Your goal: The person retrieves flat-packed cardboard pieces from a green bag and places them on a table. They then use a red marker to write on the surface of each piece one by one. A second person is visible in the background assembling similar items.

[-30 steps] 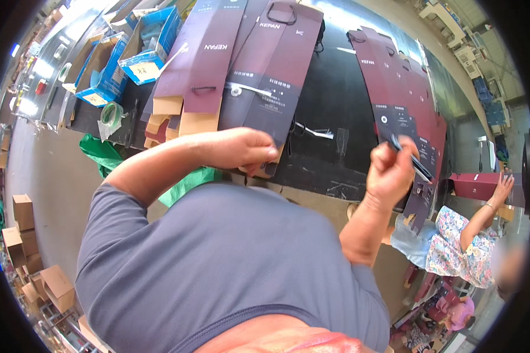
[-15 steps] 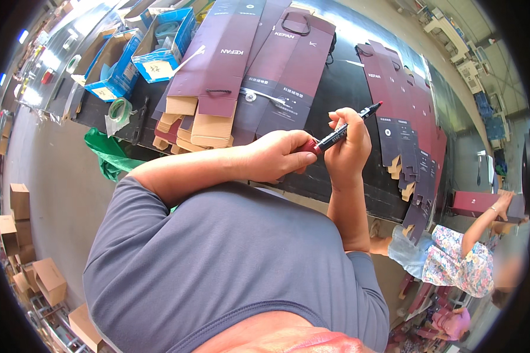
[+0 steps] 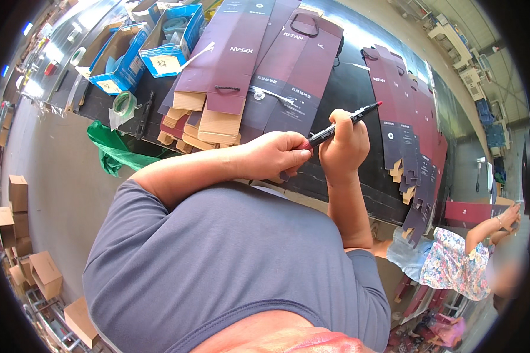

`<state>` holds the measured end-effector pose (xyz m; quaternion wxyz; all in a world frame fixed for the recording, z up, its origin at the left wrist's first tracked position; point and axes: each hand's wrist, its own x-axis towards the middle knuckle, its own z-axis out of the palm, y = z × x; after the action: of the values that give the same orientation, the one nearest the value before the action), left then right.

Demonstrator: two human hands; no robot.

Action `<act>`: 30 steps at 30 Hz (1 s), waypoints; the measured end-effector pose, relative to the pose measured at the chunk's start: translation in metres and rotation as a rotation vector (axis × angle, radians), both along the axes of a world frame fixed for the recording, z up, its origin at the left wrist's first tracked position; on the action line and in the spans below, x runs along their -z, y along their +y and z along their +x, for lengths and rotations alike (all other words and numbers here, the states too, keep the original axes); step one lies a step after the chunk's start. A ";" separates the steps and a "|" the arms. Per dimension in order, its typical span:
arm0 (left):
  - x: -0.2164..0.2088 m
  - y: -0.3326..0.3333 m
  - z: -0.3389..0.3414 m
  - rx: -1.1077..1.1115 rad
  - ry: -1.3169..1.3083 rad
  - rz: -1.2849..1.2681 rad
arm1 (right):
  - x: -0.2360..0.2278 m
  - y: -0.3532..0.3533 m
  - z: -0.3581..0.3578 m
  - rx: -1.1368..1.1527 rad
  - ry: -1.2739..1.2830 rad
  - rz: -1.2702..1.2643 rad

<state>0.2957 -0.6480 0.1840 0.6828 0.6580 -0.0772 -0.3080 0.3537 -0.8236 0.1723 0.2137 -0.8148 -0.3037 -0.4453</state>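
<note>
A black marker pen [image 3: 328, 134] slants up to the right in front of my body, over the near edge of the black table. It ends in a small red tip at its upper right. My right hand [image 3: 342, 143] is closed around its barrel. At the lower end, my left hand [image 3: 275, 154] pinches a red cap [image 3: 305, 145] between thumb and fingers, right against the marker. Whether the cap is fully on, I cannot tell. Just beyond my hands lie flat maroon and dark-grey cartons [image 3: 232, 53] with black cord handles.
Blue open boxes [image 3: 169, 63] stand at the far left, near a roll of green tape [image 3: 123, 105]. Green cloth [image 3: 109, 147] hangs by the table's left edge. More flat maroon cartons [image 3: 388, 88] overlap on the right. Another person [image 3: 453, 262] works at the right with a maroon carton.
My right hand has turned slightly, and its fingers now wrap more closely round the marker, which lies flatter. The other person's arm has shifted at the right.
</note>
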 end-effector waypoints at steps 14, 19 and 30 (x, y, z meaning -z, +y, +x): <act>0.006 0.018 0.019 -0.165 -0.873 0.750 | 0.055 -0.004 0.012 0.036 0.554 0.328; 0.042 0.037 0.049 -0.024 -0.809 1.152 | 0.083 0.003 0.030 0.239 1.070 0.373; 0.047 -0.004 0.043 0.103 -0.914 0.893 | 0.121 -0.086 0.019 -0.159 1.014 1.134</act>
<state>0.3386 -0.6522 0.1365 0.2253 0.9394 -0.2564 -0.0313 0.3725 -0.9098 0.0517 0.7441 -0.6605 0.0489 -0.0876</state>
